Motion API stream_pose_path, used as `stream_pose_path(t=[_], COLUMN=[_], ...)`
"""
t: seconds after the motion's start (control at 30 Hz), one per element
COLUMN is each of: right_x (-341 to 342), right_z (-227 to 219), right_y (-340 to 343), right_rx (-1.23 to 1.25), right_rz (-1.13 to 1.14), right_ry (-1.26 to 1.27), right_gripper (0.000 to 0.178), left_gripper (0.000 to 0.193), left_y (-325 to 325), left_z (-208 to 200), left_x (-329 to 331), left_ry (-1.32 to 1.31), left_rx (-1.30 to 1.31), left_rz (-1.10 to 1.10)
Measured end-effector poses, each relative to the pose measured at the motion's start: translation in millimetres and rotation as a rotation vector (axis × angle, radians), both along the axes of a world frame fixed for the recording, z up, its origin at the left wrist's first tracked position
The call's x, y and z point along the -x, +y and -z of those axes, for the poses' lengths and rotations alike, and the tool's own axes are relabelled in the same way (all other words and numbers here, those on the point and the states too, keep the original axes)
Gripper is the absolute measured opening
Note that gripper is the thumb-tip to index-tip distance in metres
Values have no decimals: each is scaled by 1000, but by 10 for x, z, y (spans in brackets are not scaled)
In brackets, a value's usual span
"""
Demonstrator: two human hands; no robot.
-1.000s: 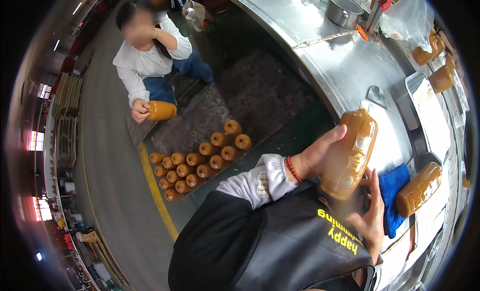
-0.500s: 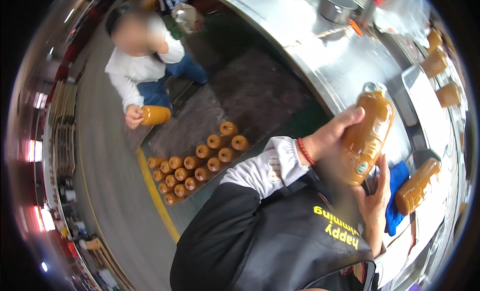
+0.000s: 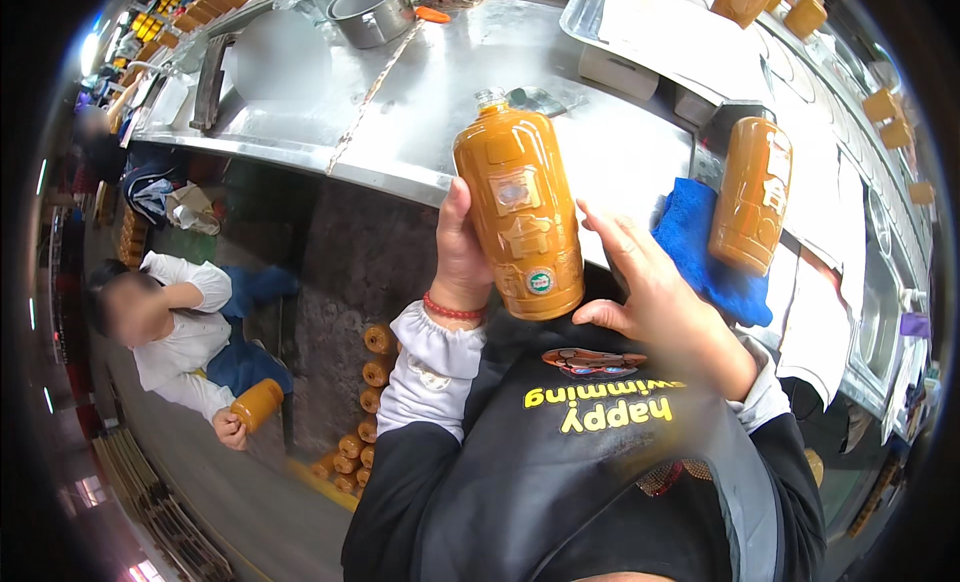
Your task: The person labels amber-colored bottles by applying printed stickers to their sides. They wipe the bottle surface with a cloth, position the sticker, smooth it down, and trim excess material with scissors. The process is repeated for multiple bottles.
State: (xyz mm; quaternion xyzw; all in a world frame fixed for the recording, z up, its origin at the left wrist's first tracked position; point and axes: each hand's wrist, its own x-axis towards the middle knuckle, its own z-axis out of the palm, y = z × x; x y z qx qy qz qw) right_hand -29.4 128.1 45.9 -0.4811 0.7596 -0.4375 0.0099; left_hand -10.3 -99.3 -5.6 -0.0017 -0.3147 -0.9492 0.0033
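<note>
My left hand [image 3: 463, 247] grips an amber-brown bottle [image 3: 515, 207] from its left side, over the steel table's front edge. The bottle has a clear glass neck, raised characters on its front and a round green-and-white sticker near the base; it leans slightly, neck up and to the left. My right hand [image 3: 675, 302] is open at the bottle's lower right, thumb and fingers spread; whether its fingertips touch the glass I cannot tell. Right of it, a second amber bottle [image 3: 752, 197] lies partly over a blue cloth [image 3: 690, 242].
The steel table [image 3: 500, 52] carries a metal pot [image 3: 370, 12], an orange-handled tool [image 3: 432, 15] and a white-lined tray [image 3: 680, 27]. More amber bottles [image 3: 376, 372] stand in rows on the floor at left. A crouching person [image 3: 170, 327] there holds another bottle [image 3: 257, 404].
My view has swung toward the table. The bottle, still in my left hand, now shows its front characters and sticker squarely. My right hand has moved from under its base to its right side.
</note>
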Motion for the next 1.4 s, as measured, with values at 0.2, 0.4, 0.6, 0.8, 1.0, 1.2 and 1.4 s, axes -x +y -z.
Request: stream_pose_path(t=[0.2,0.4,0.6,0.8,1.0,1.2,1.4], right_x=[80,233,315,298,279,258,250], right_z=[-145,-378,-351,-312,-299,-310,-280], right_y=[15,-75,-193,-211,-237,-233,-261], right_rx=[224,240,179,187,163,150,185], right_rz=[193,139,162,148,152,167,160], right_ry=[-353,-583,-540,-519,-412,-420,-489], right_gripper=[43,23,19,20,19,20,21], left_gripper=[82,81,80,80,78,77,78], left_y=[-6,50,51,60,80,58,69], left_z=[14,-52,-69,-42,-95,-96,-100], left_x=[-28,-61,-100,-116,-134,-155,-160], left_ry=[16,-26,-24,-52,-55,-44,-55], left_rx=[37,37,56,74,109,135,126], left_rz=[45,22,38,5,-36,-33,-33])
